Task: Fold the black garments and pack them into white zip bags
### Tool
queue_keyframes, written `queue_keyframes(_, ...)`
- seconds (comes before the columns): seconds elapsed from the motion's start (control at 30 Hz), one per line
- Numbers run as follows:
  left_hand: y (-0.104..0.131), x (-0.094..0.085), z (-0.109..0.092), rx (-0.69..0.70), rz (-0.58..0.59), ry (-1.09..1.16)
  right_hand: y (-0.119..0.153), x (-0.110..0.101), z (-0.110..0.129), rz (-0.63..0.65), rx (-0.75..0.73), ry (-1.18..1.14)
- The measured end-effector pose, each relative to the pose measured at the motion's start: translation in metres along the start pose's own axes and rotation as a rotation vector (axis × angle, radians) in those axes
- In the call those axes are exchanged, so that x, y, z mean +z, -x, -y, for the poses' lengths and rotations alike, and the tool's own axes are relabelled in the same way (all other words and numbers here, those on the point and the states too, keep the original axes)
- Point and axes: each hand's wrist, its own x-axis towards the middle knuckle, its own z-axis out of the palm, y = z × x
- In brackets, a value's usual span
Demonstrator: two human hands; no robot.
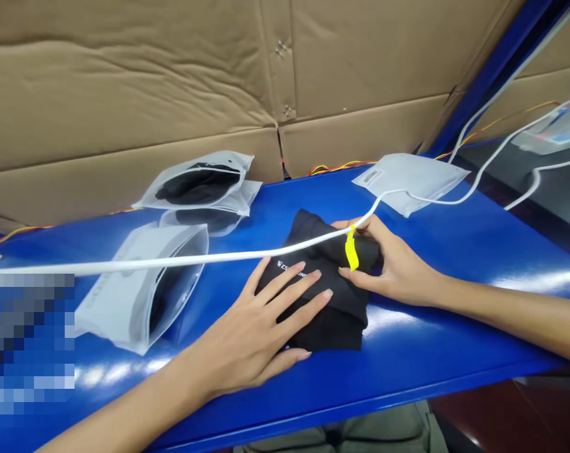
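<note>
A black folded garment [332, 314] with small white lettering lies on the blue table [455, 352]. My left hand [261, 327] rests flat on its left part, fingers spread. At the garment's right end, my right hand [393, 264] grips a folded or rolled portion between thumb and fingers. A white cable [247, 255] crosses in front of the garment and partly hides it. From the cable hangs a yellow tag [352, 251], seen close to my right fingers. Whether the garment is one piece or several I cannot tell.
An open white pouch [119, 270] with dark contents lies left of my left hand. Behind it, open pouches [195, 200] are stacked, dark cloth inside. A flat white pouch [407, 179] lies at the back right. Cardboard [172, 82] lines the back; a clear container [553, 132] stands far right.
</note>
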Motion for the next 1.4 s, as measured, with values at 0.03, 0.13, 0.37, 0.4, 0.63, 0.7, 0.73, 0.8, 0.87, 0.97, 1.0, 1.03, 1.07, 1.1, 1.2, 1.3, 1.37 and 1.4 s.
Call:
queue_keyframes(0.03,0.0,0.0,0.0,0.003,0.003,0.002,0.001,0.001,0.0,0.0,-0.039,0.014)
queue_keyframes(0.13,0.001,0.001,0.0,0.01,-0.01,-0.005,0.003,0.004,-0.001,-0.009,-0.153,0.077)
queue_keyframes(0.37,0.001,0.005,-0.005,-0.042,-0.398,-0.147,0.005,0.006,-0.005,0.045,-0.42,0.146)
queue_keyframes(0.4,0.001,0.005,-0.005,-0.044,-0.431,-0.136,0.005,0.006,-0.005,0.06,-0.445,0.159)
queue_keyframes(0.63,0.001,0.003,-0.001,-0.034,-0.414,-0.042,0.012,-0.001,-0.004,0.13,-0.559,0.188)
queue_keyframes(0.7,0.001,0.004,0.001,-0.031,-0.401,-0.051,0.011,-0.003,-0.001,0.178,-0.649,0.173)
queue_keyframes(0.73,0.001,0.004,0.001,-0.031,-0.394,-0.062,0.01,-0.004,0.002,0.191,-0.7,0.151)
queue_keyframes(0.8,0.001,0.003,0.001,-0.042,-0.375,-0.094,0.007,-0.003,0.009,0.213,-0.789,0.12)
queue_keyframes(0.87,0.001,0.002,0.0,-0.064,-0.352,-0.121,0.005,-0.001,0.017,0.229,-0.86,0.144)
queue_keyframes(0.97,-0.001,-0.001,-0.001,-0.095,-0.333,-0.126,0.005,0.004,0.025,0.161,-0.945,0.279)
queue_keyframes(1.0,-0.001,-0.001,-0.001,-0.098,-0.324,-0.123,0.006,0.005,0.025,0.123,-0.946,0.333)
queue_keyframes(1.03,-0.002,-0.002,0.0,-0.097,-0.314,-0.121,0.007,0.007,0.025,0.087,-0.934,0.383)
queue_keyframes(1.07,-0.003,-0.003,0.0,-0.095,-0.301,-0.12,0.008,0.007,0.024,0.058,-0.915,0.42)
queue_keyframes(1.1,-0.003,-0.004,0.001,-0.093,-0.289,-0.119,0.009,0.008,0.023,0.046,-0.884,0.445)
queue_keyframes(1.2,-0.003,-0.005,0.001,-0.096,-0.28,-0.137,0.01,0.007,0.02,0.084,-0.773,0.44)
queue_keyframes(1.3,-0.001,-0.005,0.0,-0.097,-0.32,-0.189,0.01,0.006,0.019,0.138,-0.731,0.401)
queue_keyframes(1.37,0.0,-0.006,-0.003,-0.101,-0.346,-0.234,0.01,0.006,0.019,0.149,-0.709,0.416)
queue_keyframes(1.4,0.0,-0.006,-0.004,-0.103,-0.359,-0.255,0.01,0.006,0.019,0.156,-0.691,0.438)
